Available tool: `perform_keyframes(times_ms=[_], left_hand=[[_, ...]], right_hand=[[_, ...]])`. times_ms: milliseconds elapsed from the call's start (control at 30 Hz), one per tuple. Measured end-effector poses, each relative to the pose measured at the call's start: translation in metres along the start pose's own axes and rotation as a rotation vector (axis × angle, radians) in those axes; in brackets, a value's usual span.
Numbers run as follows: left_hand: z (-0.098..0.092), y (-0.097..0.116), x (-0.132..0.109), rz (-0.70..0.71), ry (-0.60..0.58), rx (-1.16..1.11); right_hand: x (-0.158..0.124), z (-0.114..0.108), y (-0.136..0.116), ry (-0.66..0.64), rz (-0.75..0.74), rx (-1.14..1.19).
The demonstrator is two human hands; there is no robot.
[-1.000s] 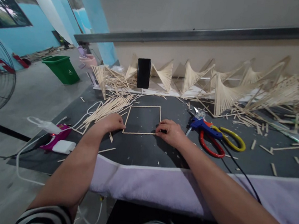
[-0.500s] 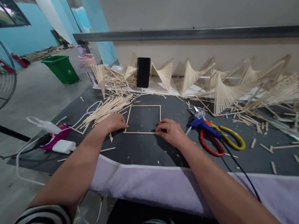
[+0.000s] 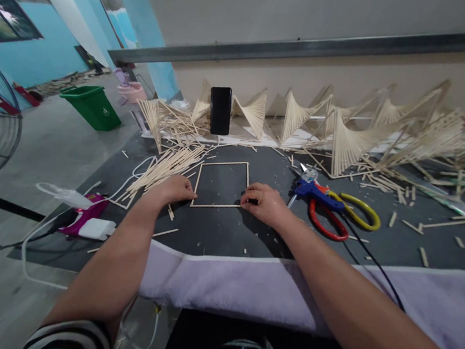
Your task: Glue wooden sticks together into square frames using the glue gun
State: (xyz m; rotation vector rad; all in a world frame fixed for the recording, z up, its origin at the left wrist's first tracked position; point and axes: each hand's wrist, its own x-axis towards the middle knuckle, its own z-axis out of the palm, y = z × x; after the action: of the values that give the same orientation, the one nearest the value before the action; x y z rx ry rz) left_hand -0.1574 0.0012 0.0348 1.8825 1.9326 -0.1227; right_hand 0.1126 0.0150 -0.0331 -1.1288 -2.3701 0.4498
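A square frame of thin wooden sticks [image 3: 224,164] lies flat on the dark mat [image 3: 225,235]. My left hand [image 3: 175,189] rests on the mat with curled fingers pressing the frame's near left corner. My right hand [image 3: 263,201] is closed in a pinch on the frame's near right corner. A loose bundle of wooden sticks [image 3: 161,167] lies just left of the frame, beside my left hand.
A blue glue gun [image 3: 313,191] and red-and-yellow scissors [image 3: 345,220] lie right of my right hand. A black phone [image 3: 219,110] stands behind the frame among several fanned stick structures [image 3: 345,140]. A pink glue gun [image 3: 85,214] and white cables sit left. A green bin [image 3: 91,105] stands on the floor.
Both hands stay on the frame's near corners. The view has shifted slightly; nothing else has moved.
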Motion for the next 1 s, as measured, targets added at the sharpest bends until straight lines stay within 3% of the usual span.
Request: perform_keyframes(times_ms=[167, 467, 700, 1000], left_hand=[[0.001, -0.009, 0.003, 0.043, -0.015, -0.073], [-0.004, -0.037, 0.004, 0.25, -0.241, -0.251], [-0.007, -0.025, -0.001, 0.305, -0.168, -0.032], [-0.005, -0.024, 0.002, 0.28, -0.195, -0.026]], right_hand=[[0.0, -0.001, -0.001, 0.0, 0.0, -0.006], [0.0, -0.002, -0.001, -0.005, -0.006, -0.008], [0.0, -0.003, -0.001, -0.005, -0.008, -0.032], [-0.001, -0.003, 0.001, 0.011, -0.014, 0.039]])
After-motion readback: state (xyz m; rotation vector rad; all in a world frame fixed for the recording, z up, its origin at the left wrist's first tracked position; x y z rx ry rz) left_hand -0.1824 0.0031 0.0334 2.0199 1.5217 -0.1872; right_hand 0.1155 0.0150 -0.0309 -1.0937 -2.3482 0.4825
